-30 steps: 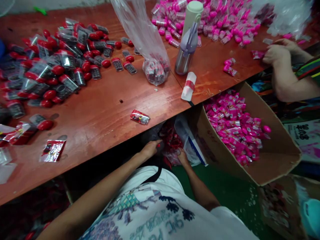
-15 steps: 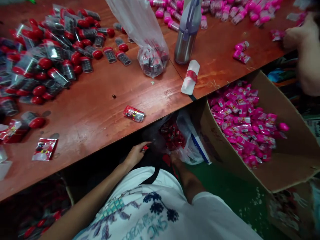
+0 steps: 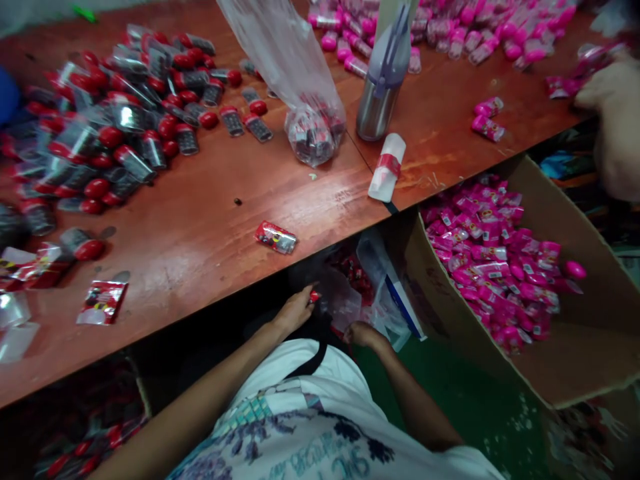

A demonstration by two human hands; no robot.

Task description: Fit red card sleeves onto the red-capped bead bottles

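Note:
My left hand (image 3: 296, 312) is below the table edge above my lap, its fingers closed round a small red thing (image 3: 314, 296); its kind does not show clearly. To its right, my right hand (image 3: 364, 333) is curled closed beside a clear plastic bag (image 3: 393, 313); whatever its fingers hold is hidden. Red packets (image 3: 357, 277) lie in the bag under the table. On the table just above my left hand rests a red wrapped packet (image 3: 276, 237).
Left on the table (image 3: 200, 233) is a heap of red-capped clear tubes (image 3: 130, 117). A hanging plastic bag (image 3: 314, 133), a steel flask (image 3: 377, 107) and a white roll (image 3: 388, 167) stand mid-table. A cardboard box (image 3: 575, 333) holds pink packets; another person's hand (image 3: 607, 90) is right.
My right hand has drawn back from the bag under the table and shows more fully. My left hand still has the small red thing. The view has shifted slightly.

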